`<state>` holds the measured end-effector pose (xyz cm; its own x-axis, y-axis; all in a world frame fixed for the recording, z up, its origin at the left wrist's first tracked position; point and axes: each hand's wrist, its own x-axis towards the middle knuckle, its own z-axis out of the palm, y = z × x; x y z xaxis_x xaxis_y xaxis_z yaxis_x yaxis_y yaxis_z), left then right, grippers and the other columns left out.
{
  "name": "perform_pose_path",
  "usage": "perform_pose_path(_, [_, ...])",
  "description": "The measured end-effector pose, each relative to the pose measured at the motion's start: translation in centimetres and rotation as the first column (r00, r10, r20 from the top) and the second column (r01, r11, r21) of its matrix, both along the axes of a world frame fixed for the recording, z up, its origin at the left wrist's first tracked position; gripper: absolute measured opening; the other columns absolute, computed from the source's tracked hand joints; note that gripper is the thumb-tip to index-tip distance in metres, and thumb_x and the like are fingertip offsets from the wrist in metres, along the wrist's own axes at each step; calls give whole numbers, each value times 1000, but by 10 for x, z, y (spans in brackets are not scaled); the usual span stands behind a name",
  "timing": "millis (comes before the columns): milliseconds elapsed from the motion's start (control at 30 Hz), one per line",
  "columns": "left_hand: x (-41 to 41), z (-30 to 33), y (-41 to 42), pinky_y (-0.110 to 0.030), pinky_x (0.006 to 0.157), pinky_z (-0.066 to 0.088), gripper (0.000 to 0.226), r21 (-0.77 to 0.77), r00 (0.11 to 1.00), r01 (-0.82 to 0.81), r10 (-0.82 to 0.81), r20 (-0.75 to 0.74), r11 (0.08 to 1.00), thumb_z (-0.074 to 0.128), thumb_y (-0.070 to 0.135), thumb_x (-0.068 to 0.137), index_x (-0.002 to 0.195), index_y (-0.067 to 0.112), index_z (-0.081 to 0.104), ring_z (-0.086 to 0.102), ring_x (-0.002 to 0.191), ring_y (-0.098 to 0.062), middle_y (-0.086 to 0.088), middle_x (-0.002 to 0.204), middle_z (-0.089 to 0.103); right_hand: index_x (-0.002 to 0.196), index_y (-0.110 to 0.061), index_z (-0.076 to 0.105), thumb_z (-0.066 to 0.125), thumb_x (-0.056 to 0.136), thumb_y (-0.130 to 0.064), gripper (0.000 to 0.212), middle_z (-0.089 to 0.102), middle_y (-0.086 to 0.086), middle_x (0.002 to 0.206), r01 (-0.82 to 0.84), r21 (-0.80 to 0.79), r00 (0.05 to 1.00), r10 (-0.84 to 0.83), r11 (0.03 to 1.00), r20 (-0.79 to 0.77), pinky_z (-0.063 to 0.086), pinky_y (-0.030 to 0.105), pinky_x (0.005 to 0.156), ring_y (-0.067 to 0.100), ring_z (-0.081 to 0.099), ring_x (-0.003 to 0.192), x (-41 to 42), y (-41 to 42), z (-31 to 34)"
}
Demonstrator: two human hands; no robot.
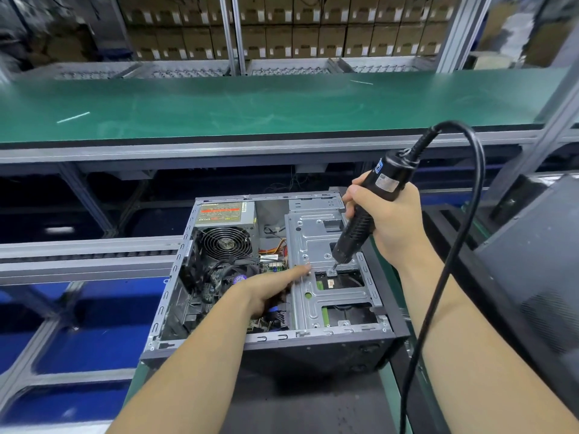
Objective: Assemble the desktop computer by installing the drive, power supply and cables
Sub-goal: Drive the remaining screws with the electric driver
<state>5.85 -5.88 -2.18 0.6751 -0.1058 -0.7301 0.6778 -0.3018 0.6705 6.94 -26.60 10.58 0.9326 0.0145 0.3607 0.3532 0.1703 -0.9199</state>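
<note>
Right now the open computer case (272,277) lies on its side on the counter (388,380), close to the person. Inside it, at the far left, sits the power supply (224,225) with its round fan on top. On the right side is a grey metal drive cage (326,277) with holes and cut-outs in it.

The right hand (391,220) has a full grip around a black electric screwdriver (363,214), with the fingers curled all the way round its body. The tool tilts down, and its tip touches a small metal tab (332,271) on the cage. A thick black cord (463,214) loops up from the top of the tool and hangs down on the right.

The left hand (272,288) reaches into the case. Its pointer finger is stretched out and presses on the edge of the cage, close to the tip of the tool. I cannot tell what the other fingers are doing, because they are tucked down out of sight.

I think a screw is going in to hold the cage. The cage looks thin and stiff, with edges that may be sharp, so pressing on a flat part is safest. The screwdriver looks a bit heavy, and its cord may pull, so holding it round the middle keeps it steady. The little wires (275,247) and the green board (272,267) below look easy to break.
</note>
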Motion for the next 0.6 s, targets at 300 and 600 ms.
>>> perform_pose_path(300, [-4,-4,-7,-22,70,56,31,-264,980,-189,198,10,946,83,17,77,105,6,74,65,85,-15,-2,94,72,80,-13,67,70,81,-10,5,66,12,72,-59,-99,997,63,993,39,52,33,63,26,59,59,4,8,2])
perform_pose_path(600, [-3,-8,-10,-30,81,54,18,-314,967,-242,256,4,918,80,9,79,96,5,74,67,79,-18,-4,81,75,81,-12,67,69,82,-10,3,67,11,73,-78,-92,996,81,993,35,54,35,65,26,61,60,3,6,2])
